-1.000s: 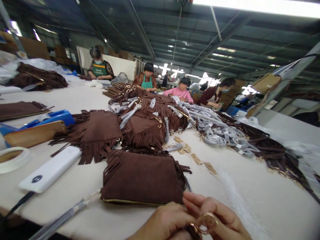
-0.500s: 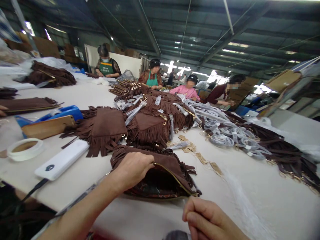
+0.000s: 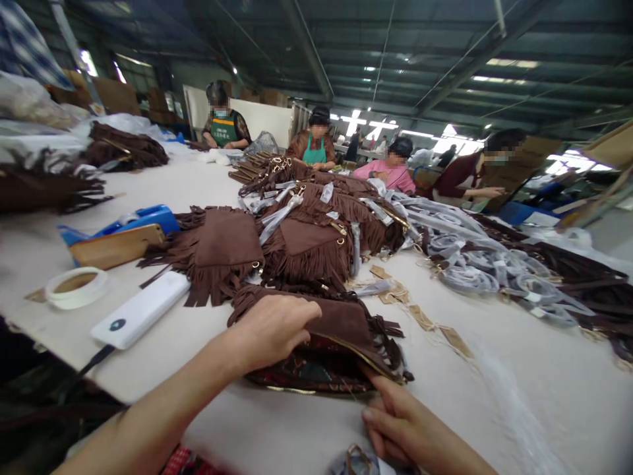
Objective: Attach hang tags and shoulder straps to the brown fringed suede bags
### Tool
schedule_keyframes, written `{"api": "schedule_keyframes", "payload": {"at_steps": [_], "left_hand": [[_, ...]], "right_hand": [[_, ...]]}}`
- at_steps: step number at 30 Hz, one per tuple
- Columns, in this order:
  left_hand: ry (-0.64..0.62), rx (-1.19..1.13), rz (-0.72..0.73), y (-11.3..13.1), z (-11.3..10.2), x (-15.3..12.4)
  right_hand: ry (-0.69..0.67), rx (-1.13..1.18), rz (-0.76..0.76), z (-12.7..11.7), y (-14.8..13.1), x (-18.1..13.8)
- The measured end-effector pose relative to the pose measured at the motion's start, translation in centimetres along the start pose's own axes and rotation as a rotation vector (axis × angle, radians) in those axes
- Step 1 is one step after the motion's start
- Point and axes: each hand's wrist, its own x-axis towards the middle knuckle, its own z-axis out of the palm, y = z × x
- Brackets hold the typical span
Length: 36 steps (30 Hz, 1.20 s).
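Note:
A brown fringed bag (image 3: 341,320) lies on the table with its zipped mouth open, a dark patterned lining showing inside. My left hand (image 3: 277,330) is closed on the upper edge of that mouth, thumb below and fingers above. At the mouth's right corner, my right hand (image 3: 403,415) has its index finger reaching under the zip edge, its other fingers curled. A thin clear strand (image 3: 350,389) runs from the opening towards the right thumb and seems pinched there. The right fingertip is partly hidden by the bag.
More brown fringed bags (image 3: 227,237) are heaped beyond. Wrapped straps (image 3: 465,270), paper tags (image 3: 420,318) and clear strands (image 3: 519,402) lie right. A white power bank (image 3: 141,310), tape roll (image 3: 78,288) and blue tape dispenser (image 3: 158,218) stand left. Several people work across the table.
My right hand has moved to the bag's mouth, its index finger now under the zip edge. My left fingers have shifted slightly on the edge. The view has turned a little left.

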Motion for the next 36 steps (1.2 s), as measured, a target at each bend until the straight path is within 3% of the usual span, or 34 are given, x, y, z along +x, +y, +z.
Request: {"api": "schedule_keyframes", "payload": {"at_steps": [3, 6, 9, 14, 17, 20, 26, 36], "left_hand": [[-0.058, 0.046, -0.006, 0.2, 1.5, -1.9], [-0.092, 0.032, -0.152, -0.7, 2.4, -2.9], [-0.038, -0.166, -0.263, -2.5, 1.9, -2.5], [-0.012, -0.611, -0.227, -4.9, 1.3, -1.0], [-0.036, -0.747, -0.254, -6.0, 2.5, -0.3], [-0.031, -0.816, -0.296, -6.7, 3.8, 0.1], [0.016, -0.952, -0.394, -7.5, 5.2, 0.2], [0.031, -1.128, -0.484, -7.8, 5.9, 0.5]], "right_hand": [[0.016, 0.008, -0.031, -0.3, -0.2, -0.5], [0.056, 0.000, -0.033, -0.5, -0.5, -0.9], [0.015, -0.010, -0.015, -0.3, -1.3, -1.5], [-0.177, -0.129, -0.044, 1.5, -4.4, -2.4], [-0.179, -0.263, -0.115, 3.5, -6.5, -0.8], [-0.115, -0.365, -0.158, 4.8, -7.5, 2.8], [-0.043, -0.473, -0.177, 4.9, -7.2, 7.6], [-0.095, -0.146, -0.138, 5.6, -6.2, 9.1]]}}
